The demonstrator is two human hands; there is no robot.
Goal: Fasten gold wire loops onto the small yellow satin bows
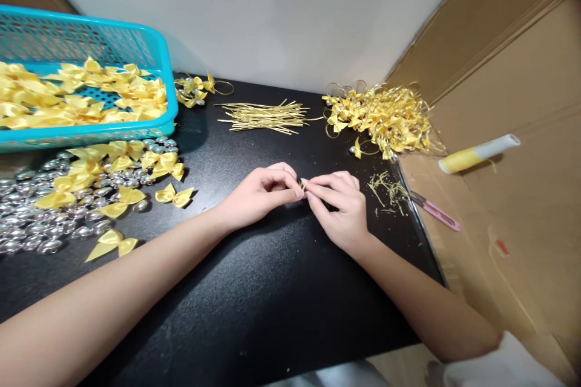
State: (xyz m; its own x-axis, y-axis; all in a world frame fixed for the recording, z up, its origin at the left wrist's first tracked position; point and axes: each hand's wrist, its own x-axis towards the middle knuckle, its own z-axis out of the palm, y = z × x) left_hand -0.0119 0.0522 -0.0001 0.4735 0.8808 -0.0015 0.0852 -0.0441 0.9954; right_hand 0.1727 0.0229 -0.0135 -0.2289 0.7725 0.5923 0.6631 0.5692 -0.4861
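Observation:
My left hand [263,193] and my right hand [340,205] meet over the middle of the black table [272,290]. Both are pinched together on a small gold piece [303,183] between the fingertips; I cannot make out exactly what it is. A bundle of gold strings [265,115] lies beyond the hands. To the left lie yellow ribbon bows [122,163] scattered over silver beads [40,224].
A turquoise basket [154,42] holding yellow bows stands at the back left. A heap of finished bows with gold loops [385,115] sits at the back right. Pink snips [436,210] and a yellow-white tube [476,154] lie by cardboard [521,72] on the right.

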